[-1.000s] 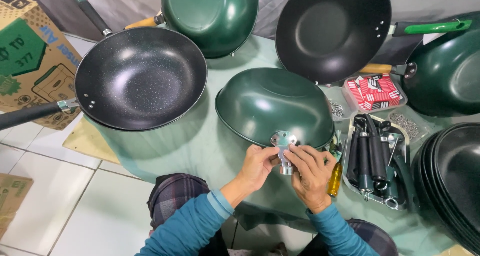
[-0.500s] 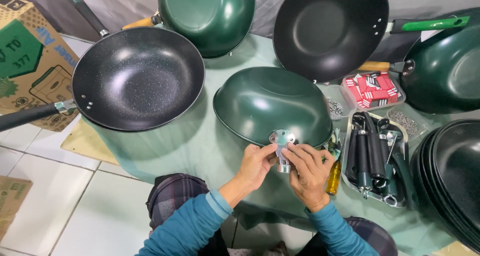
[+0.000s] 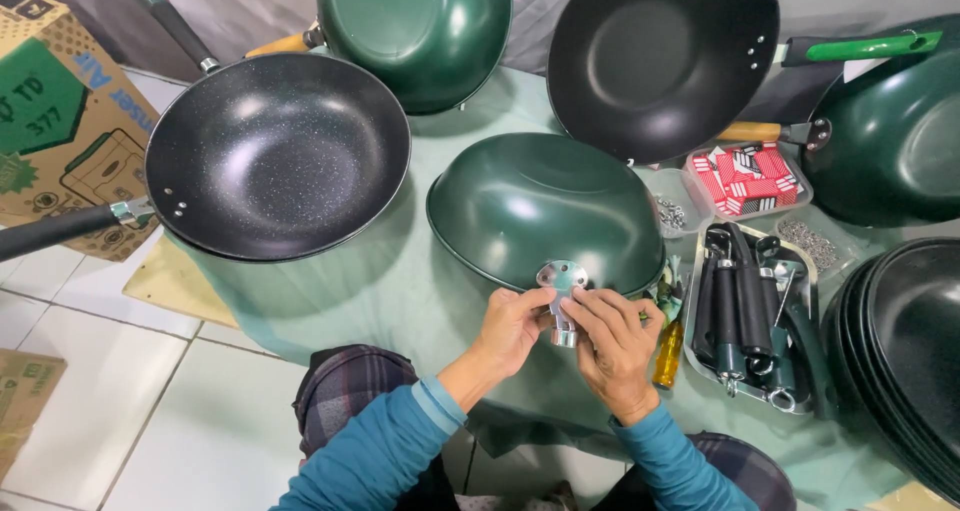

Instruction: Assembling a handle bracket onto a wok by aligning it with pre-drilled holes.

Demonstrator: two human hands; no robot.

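Btwn both hands (image 3: pixel 565 336): metal handle bracket (image 3: pixel 560 283)

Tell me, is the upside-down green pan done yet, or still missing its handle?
Not done. Both hands, left hand and right hand, hold a metal bracket at the rim of the upside-down green pan, which has no handle. The speckled black pan already has one. More handles wait in the tray.
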